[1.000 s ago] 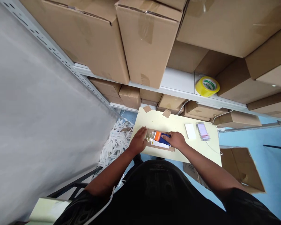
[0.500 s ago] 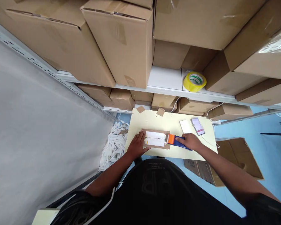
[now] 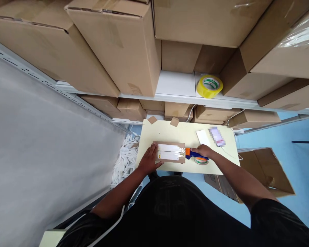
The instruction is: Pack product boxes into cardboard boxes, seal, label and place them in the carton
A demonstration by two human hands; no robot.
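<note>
A flat brown cardboard parcel point(image 3: 170, 145) with two white labels lies on the small pale yellow table point(image 3: 170, 132). My left hand point(image 3: 149, 159) rests flat on the parcel's left end, fingers stretched out. My right hand point(image 3: 204, 151) is closed round the blue handle of an orange and blue tape dispenser point(image 3: 193, 155), which sits just off the parcel's right edge. The dispenser's tape roll shows below my right hand. Clear tape lies shiny across the labels.
A white card point(image 3: 203, 136) and a phone point(image 3: 216, 136) with a cable lie at the table's back right. Metal shelves hold many cardboard boxes and a yellow tape roll point(image 3: 209, 85). White paper strips point(image 3: 125, 159) litter the floor left; an open box point(image 3: 265, 169) stands right.
My right hand has drawn the tape dispenser from the parcel's left part across to beyond its right edge, leaving tape over the labels. My left hand stayed on the left end.
</note>
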